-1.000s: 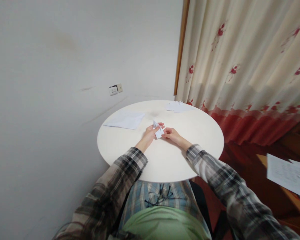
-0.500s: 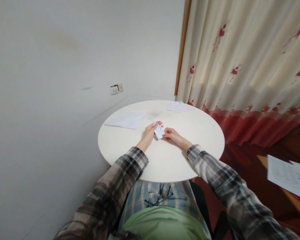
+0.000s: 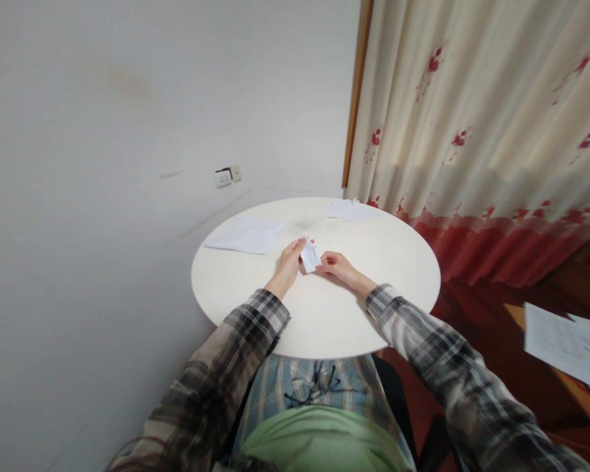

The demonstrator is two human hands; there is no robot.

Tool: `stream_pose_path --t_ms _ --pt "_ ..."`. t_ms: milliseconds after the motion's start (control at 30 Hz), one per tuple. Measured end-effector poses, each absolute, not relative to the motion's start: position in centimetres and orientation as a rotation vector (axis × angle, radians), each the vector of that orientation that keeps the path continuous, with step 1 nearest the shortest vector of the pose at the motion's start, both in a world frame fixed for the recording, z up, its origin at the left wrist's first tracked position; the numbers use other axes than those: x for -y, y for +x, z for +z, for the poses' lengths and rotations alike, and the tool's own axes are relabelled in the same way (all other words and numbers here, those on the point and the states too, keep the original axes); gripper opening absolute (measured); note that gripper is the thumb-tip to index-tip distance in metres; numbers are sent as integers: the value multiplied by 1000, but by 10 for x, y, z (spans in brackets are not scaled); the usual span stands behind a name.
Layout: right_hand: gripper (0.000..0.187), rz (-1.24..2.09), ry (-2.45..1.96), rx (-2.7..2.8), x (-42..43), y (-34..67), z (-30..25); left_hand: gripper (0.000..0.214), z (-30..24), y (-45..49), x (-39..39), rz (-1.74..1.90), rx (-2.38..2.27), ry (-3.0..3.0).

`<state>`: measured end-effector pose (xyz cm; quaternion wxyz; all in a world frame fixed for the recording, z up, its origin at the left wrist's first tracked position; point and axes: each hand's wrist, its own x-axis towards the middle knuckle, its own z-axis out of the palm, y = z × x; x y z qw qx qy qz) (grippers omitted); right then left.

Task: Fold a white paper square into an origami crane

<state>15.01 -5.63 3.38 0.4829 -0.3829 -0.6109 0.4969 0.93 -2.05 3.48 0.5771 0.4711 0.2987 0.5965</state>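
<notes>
A small piece of folded white paper [image 3: 310,257] is held just above the middle of the round white table. My left hand [image 3: 290,259] grips its left and upper side, thumb on top and fingers behind. My right hand [image 3: 335,263] pinches the paper's lower right corner between thumb and fingertips. The fingers of my left hand are partly hidden behind the paper.
On the round table [image 3: 324,321], white sheets [image 3: 248,235] lie at the back left and more white paper [image 3: 351,210] at the back right. Printed pages [image 3: 560,337] rest on a wooden surface at right. A wall socket [image 3: 223,178] and a flowered curtain [image 3: 462,131] stand behind.
The folded paper has turned slightly in my hands and shows more of its face. My left fingers have closed in behind it; my right hand stays at its corner.
</notes>
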Motion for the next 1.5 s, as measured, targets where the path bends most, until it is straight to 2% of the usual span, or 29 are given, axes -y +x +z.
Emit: stream_pose_path --t_ms 133,267,667,833,967,1133,1267,1500 --pt "25 1119 -958 1373 52 152 34 39 39 10 27 1226 -700 1193" --pt "25 1068 -958 1319 52 155 37 32 42 11 34 1148 -705 1223" --pt "23 1050 -940 1287 50 153 36 27 43 11 33 1259 -766 1233" --pt "24 885 -958 1307 45 155 33 21 44 11 36 1271 -840 1326" --pt "24 764 -1044 1312 44 159 31 24 40 10 34 1231 -864 1350" --pt "24 879 -1053 1278 45 158 33 30 38 10 31 1232 -937 1377" --pt "27 928 -970 1243 45 158 34 35 40 11 31 1292 -823 1283" --pt "26 986 -900 1188 46 159 35 30 40 12 31 1336 -777 1194"
